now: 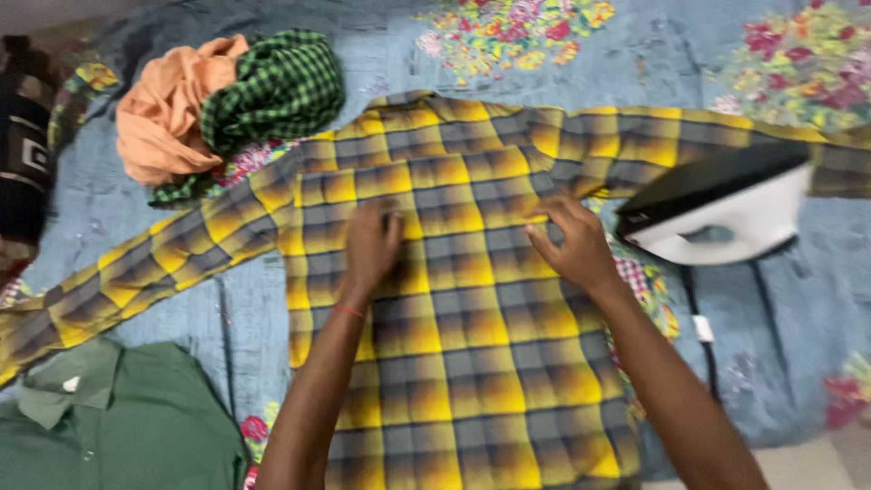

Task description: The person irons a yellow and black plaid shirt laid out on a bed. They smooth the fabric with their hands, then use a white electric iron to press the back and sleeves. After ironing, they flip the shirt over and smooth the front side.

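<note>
Both hands, left (372, 243) and right (570, 243), press flat, fingers spread, holding nothing, on the yellow plaid shirt (454, 363).

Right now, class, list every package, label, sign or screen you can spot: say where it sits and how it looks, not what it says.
No packages, signs or screens are in view.
Small white tag: on the dark cord below the iron, right of the yellow-grey checked shirt; rectangular, plain white.
Small white neck label: inside the collar of the green shirt, bottom left; tiny white patch.
</note>
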